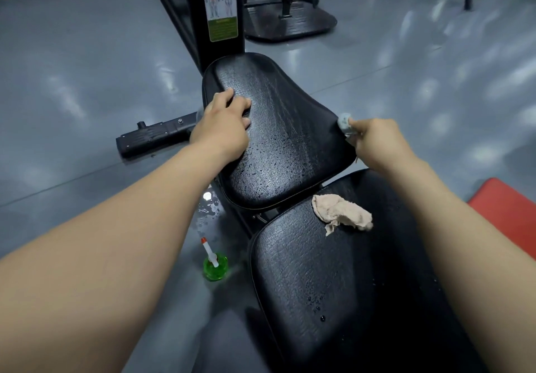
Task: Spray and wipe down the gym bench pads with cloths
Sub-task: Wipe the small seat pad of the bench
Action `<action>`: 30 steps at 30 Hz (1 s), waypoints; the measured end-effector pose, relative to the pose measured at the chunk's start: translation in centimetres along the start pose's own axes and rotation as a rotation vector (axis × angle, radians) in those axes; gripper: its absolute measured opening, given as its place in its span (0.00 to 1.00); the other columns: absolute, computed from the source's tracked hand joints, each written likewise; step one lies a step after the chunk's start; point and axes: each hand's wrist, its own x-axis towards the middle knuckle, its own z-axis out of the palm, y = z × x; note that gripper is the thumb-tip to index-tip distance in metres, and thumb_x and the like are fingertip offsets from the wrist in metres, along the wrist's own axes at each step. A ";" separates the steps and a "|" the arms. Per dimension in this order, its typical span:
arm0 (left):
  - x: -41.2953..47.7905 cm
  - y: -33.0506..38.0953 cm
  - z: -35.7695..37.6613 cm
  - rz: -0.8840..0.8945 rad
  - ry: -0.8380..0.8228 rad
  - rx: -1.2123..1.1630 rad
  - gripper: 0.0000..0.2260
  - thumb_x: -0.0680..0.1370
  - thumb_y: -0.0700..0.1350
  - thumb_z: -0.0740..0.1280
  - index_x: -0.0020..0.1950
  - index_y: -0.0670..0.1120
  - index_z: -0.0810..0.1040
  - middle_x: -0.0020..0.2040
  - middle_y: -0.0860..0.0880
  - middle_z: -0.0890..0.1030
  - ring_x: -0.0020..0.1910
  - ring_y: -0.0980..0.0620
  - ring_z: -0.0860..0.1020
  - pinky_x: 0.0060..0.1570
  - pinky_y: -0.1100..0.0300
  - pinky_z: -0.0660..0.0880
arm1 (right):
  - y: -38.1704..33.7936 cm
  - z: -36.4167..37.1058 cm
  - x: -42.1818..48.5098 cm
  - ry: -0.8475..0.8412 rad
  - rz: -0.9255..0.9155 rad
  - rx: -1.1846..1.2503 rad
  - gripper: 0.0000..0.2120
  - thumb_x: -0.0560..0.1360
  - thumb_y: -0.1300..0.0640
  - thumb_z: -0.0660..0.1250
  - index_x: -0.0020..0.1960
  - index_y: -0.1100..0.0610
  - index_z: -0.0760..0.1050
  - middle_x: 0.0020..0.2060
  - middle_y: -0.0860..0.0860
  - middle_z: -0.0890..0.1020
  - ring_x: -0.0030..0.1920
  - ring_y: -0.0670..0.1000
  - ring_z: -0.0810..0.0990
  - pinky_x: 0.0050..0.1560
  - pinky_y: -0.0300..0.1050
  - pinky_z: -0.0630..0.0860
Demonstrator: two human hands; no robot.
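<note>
Wiping step: the right hand grips a grey cloth at the seat pad's right edge; the left hand rests, fingers loosely bent, on its left side. Next, likely a sweep across the droplets (a beige cloth waits on the back pad).

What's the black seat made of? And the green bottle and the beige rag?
The seat pad looks like black vinyl or leather: grainy, shiny, with droplets beading on it. The green bottle seems clear plastic; light glows through. The beige rag looks like fuzzy terry cloth, crumpled.
</note>
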 end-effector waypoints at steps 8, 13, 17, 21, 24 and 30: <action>-0.1 0.0 0.3 0.001 0.017 -0.013 0.19 0.84 0.45 0.61 0.75 0.57 0.67 0.82 0.51 0.54 0.81 0.48 0.53 0.75 0.41 0.60 | -1.4 2.1 -3.9 -0.007 -0.048 -0.066 0.11 0.73 0.68 0.60 0.47 0.53 0.73 0.47 0.56 0.69 0.48 0.62 0.71 0.49 0.48 0.70; -0.2 0.1 0.2 0.003 0.017 -0.013 0.19 0.84 0.46 0.60 0.75 0.57 0.67 0.82 0.52 0.54 0.81 0.49 0.52 0.75 0.42 0.60 | -0.4 0.7 -1.8 0.003 0.019 -0.040 0.07 0.78 0.61 0.67 0.55 0.59 0.81 0.51 0.61 0.75 0.51 0.62 0.74 0.48 0.47 0.69; -0.2 0.2 0.3 -0.003 0.019 -0.011 0.19 0.84 0.46 0.60 0.75 0.57 0.67 0.82 0.52 0.54 0.81 0.48 0.52 0.75 0.41 0.61 | -1.6 0.6 -2.3 0.007 -0.009 -0.081 0.09 0.79 0.56 0.67 0.45 0.61 0.75 0.48 0.64 0.79 0.47 0.64 0.76 0.42 0.49 0.68; -0.2 0.2 0.4 -0.006 0.034 -0.012 0.18 0.85 0.46 0.59 0.74 0.57 0.67 0.82 0.51 0.54 0.81 0.48 0.54 0.75 0.42 0.61 | -2.6 1.3 -4.1 -0.013 -0.152 -0.019 0.08 0.79 0.55 0.67 0.54 0.59 0.77 0.46 0.56 0.76 0.47 0.58 0.73 0.43 0.46 0.64; -0.2 0.2 0.2 -0.007 0.014 -0.013 0.19 0.84 0.47 0.60 0.75 0.57 0.67 0.82 0.52 0.54 0.80 0.48 0.54 0.73 0.42 0.62 | -2.1 0.8 -2.9 -0.019 -0.087 0.033 0.12 0.79 0.55 0.68 0.60 0.57 0.75 0.50 0.58 0.79 0.50 0.58 0.75 0.44 0.45 0.64; -0.3 0.3 0.1 -0.006 0.006 -0.012 0.19 0.84 0.46 0.60 0.75 0.57 0.67 0.82 0.52 0.54 0.81 0.48 0.53 0.74 0.43 0.62 | -3.3 0.9 -2.6 0.050 -0.027 0.054 0.11 0.76 0.64 0.62 0.55 0.59 0.79 0.60 0.57 0.82 0.59 0.61 0.78 0.52 0.45 0.71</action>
